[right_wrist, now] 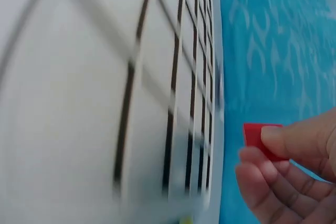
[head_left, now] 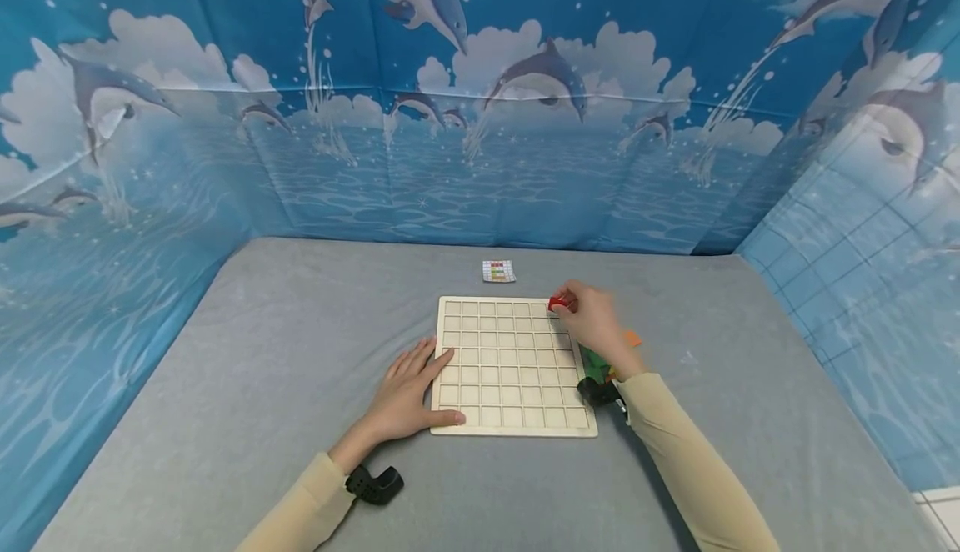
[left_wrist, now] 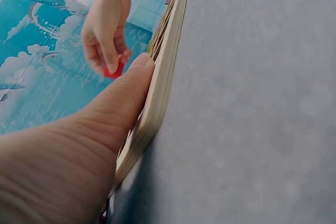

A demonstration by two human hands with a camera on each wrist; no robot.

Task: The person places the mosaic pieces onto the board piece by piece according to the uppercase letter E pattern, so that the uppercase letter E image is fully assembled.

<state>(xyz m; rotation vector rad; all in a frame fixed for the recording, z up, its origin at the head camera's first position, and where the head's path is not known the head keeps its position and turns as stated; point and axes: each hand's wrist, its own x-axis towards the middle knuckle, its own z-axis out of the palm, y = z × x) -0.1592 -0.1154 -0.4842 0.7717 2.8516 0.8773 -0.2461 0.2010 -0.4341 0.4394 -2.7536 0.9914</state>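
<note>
A square wooden grid board [head_left: 510,432] lies flat on the grey cloth, its cells bare. My left hand [head_left: 405,393] rests at its left edge, fingers spread and thumb over the near left corner; the left wrist view shows that thumb [left_wrist: 115,98] along the rim. Above the board's far right corner, my right hand [head_left: 596,318] pinches a small red tile [head_left: 557,303] between thumb and fingers. In the right wrist view the red tile [right_wrist: 254,136] is partly covered by the thumb. Green pieces [head_left: 595,365] sit by the board's right edge, partly hidden under the right forearm.
A small card [head_left: 498,271] printed with a coloured grid lies beyond the board's far edge. An orange piece [head_left: 633,338] shows just right of the right wrist. A blue dolphin-print curtain [head_left: 480,160] hangs behind and along both sides of the grey-covered table [head_left: 300,310].
</note>
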